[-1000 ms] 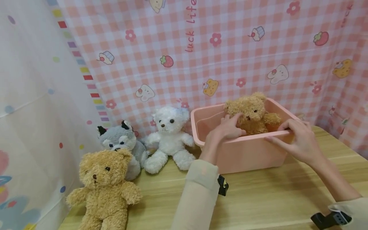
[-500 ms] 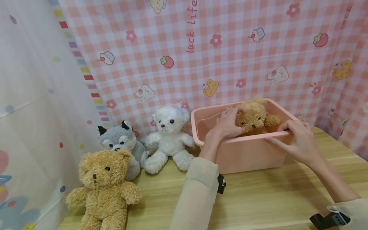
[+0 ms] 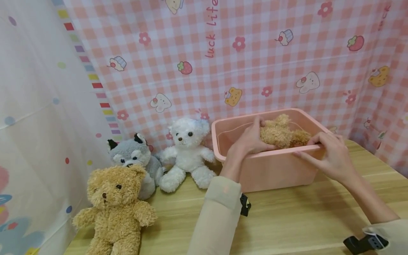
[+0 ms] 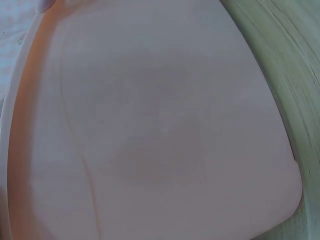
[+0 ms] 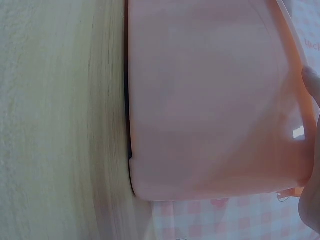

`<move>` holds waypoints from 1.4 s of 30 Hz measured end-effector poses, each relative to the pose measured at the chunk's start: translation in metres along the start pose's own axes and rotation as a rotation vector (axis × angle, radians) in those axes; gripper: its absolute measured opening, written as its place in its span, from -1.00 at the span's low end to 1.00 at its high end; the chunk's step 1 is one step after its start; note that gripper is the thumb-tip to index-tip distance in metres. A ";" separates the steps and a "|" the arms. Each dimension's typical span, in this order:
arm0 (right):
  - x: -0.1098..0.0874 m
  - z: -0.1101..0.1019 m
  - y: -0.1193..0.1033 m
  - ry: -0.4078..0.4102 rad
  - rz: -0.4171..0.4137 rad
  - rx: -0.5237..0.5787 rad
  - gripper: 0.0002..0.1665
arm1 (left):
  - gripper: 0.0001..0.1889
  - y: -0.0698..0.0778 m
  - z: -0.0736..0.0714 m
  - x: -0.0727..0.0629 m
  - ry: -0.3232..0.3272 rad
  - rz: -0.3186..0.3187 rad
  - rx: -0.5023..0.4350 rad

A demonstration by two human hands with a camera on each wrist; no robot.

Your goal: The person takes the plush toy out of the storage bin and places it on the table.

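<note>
A pink plastic bin (image 3: 277,173) stands on the table at right in the head view, with a light brown teddy bear (image 3: 277,134) low inside it, face down or turned away. My left hand (image 3: 247,141) reaches over the near rim and grips the bear at its left side, fingers partly hidden behind the wall. At the bin's right front corner, my right hand (image 3: 334,156) holds the rim, thumb outside and fingers over the edge. Both wrist views are mostly filled by the bin's wall (image 4: 165,110); part of the right hand (image 5: 310,200) shows at the edge of the right one.
Left of the bin sit a white plush bear (image 3: 189,152), a grey plush husky (image 3: 137,156) and another brown teddy bear (image 3: 116,209) in front of it. A checked pink cloth (image 3: 197,88) hangs close behind the wooden table (image 3: 287,219).
The teddy bear in the bin has tipped forward and sunk lower, its face going out of sight. My left hand moved down with it; the right hand stayed on the rim.
</note>
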State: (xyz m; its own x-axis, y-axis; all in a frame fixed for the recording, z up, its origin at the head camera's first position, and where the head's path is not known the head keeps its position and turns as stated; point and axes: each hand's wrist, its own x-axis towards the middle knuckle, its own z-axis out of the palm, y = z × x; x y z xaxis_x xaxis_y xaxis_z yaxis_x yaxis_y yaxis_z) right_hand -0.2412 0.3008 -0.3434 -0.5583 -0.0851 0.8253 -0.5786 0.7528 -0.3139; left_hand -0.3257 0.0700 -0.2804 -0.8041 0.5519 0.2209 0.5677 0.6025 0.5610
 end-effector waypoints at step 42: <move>0.001 -0.001 0.003 -0.003 -0.028 -0.009 -0.55 | -0.27 -0.010 -0.007 -0.068 0.862 0.486 -0.765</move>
State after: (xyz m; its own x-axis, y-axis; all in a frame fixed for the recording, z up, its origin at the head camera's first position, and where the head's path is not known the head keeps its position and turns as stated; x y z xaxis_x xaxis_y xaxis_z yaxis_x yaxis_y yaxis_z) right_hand -0.2430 0.3031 -0.3433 -0.5440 -0.1084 0.8321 -0.5887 0.7559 -0.2864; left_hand -0.2783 0.0224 -0.2957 -0.5580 -0.1081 0.8228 0.8223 -0.2058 0.5306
